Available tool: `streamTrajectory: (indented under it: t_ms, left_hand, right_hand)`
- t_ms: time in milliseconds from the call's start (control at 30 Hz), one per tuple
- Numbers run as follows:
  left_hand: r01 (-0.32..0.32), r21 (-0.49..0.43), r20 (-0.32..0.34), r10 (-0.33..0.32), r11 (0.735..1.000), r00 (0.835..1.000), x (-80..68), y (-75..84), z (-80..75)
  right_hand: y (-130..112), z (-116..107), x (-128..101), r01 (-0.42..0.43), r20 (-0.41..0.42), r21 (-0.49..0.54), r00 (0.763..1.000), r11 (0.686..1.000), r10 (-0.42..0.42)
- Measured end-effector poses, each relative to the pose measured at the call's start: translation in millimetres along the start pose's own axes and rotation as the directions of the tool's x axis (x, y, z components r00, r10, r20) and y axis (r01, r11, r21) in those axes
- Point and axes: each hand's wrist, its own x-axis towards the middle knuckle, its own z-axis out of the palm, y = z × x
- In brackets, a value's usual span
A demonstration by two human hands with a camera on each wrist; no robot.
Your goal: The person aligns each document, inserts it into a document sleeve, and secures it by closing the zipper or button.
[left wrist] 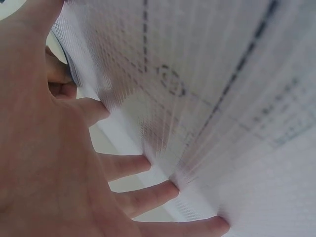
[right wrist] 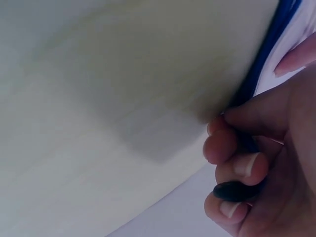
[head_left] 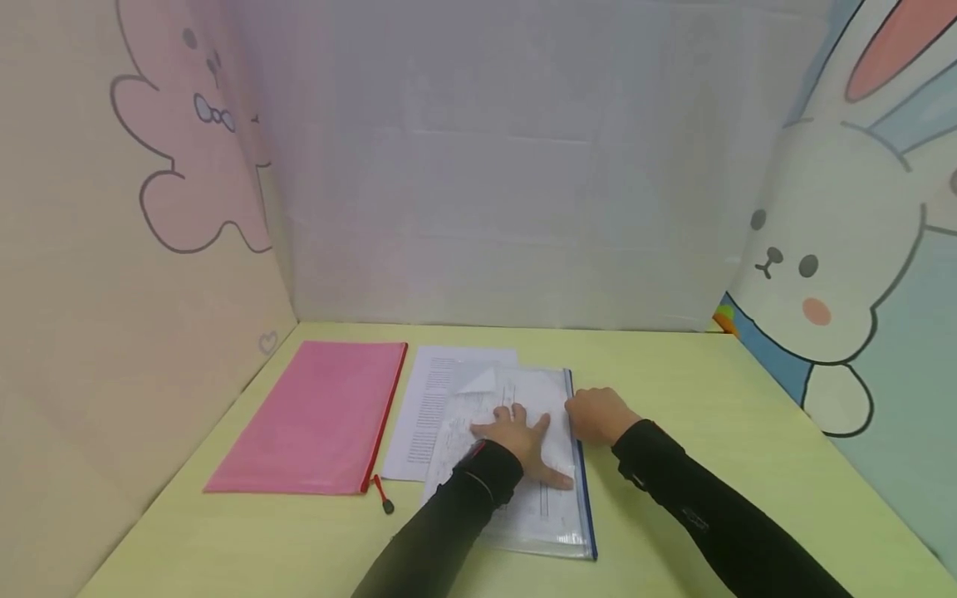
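Observation:
A clear zip document pouch with printed sheets inside lies flat on the table, its blue zipper edge on the right. My left hand presses on it with fingers spread; the left wrist view shows the fingertips touching the ribbed plastic. At the right edge, my right hand has its fingers curled round the zipper pull. Only the pull's dark end and a bit of blue show between the fingers in the right wrist view.
Left of the pouch, a printed paper sheet lies partly beneath it. Farther left is a pink zip pouch with a red zipper edge; its red pull with a black end rests near the lower corner. Walls enclose the yellow table on three sides.

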Motion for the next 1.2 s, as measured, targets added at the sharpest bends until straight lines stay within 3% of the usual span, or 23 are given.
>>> streamTrajectory:
  t_ms: [367, 900, 1200]
  left_hand:
    - [0.002, -0.017, 0.013, -0.001, 1.0, 1.0, 2.8, -1.2, 2.3]
    - [-0.008, -0.028, 0.008, 0.008, 1.0, 1.0, 4.4, -1.2, 4.5]
    - [-0.007, -0.031, 0.005, 0.007, 0.999, 1.0, 5.3, -1.1, 1.7]
  right_hand:
    - [-7, -1, -5, 0.005, 0.009, -0.019, 1.0, 1.0, -0.005]
    - [-7, 1, -14, 0.054, -0.043, -0.058, 0.997, 0.997, -0.056]
    - [-9, -2, -21, 0.06, -0.026, -0.024, 0.998, 0.998, -0.061]
